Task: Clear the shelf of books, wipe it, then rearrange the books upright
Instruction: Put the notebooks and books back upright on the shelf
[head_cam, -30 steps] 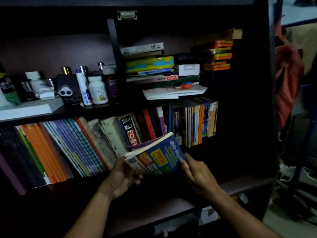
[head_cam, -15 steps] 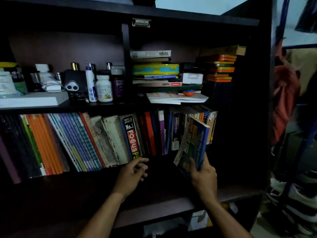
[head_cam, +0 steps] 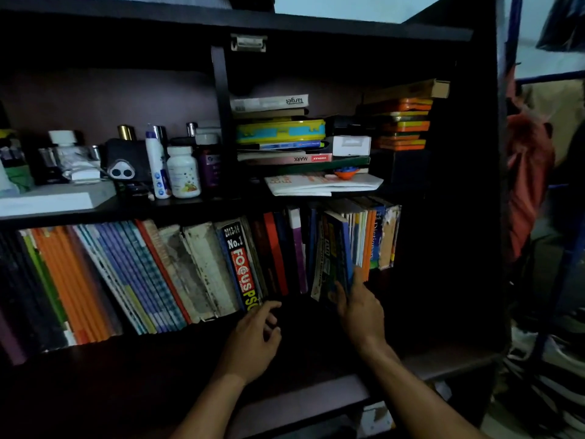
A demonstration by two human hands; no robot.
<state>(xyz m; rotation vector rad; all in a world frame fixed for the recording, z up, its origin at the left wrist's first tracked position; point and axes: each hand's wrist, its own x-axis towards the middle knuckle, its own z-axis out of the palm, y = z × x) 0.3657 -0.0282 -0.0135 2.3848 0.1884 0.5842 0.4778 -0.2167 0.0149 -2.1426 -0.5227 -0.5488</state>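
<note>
A dim, dark-wood bookcase point(head_cam: 484, 185), two tiers in view. Lower shelf point(head_cam: 177, 353) carries a long row of books: at left a leaning run w/ orange spines point(head_cam: 68, 280), then blue-checked ones point(head_cam: 139, 274), two worn white-edged vols point(head_cam: 202, 267), and a black "No.1 FOCUS PSC" guide point(head_cam: 241, 264) tilted the same way. Right of that the dark, red and purple spines point(head_cam: 297, 248) stand nearly upright, ending in a dictionary point(head_cam: 376, 239) at the row's right end.

Upper tier, left bay: white pill bottle point(head_cam: 183, 172), tall white-and-blue bottle point(head_cam: 156, 166), a dark purple jar behind, a flat white box point(head_cam: 47, 201) at far left. Right bay: flat pile of books incl. a yellow-and-blue tin-like case point(head_cam: 281, 131), a small white box point(head_cam: 351, 145), an orange-edged stack point(head_cam: 402, 125), and a folded paper point(head_cam: 323, 185) hanging over the shelf's front lip.

Right hand point(head_cam: 361, 308) reaches up, arm extended from lower right; thumb and fingers pinch the bottom edge of a blue-covered book point(head_cam: 335, 248), which stands almost upright, partly in among the row's right-hand books. Left hand point(head_cam: 256, 337) hovers just below the FOCUS guide, fingers loosely curled, gripping nothing; whether a fingertip touches the spine — can't tell. Both forearms bare, angled in from the frame's bottom edge. Red cloth point(head_cam: 528, 191) hangs beyond the case's right side.
</note>
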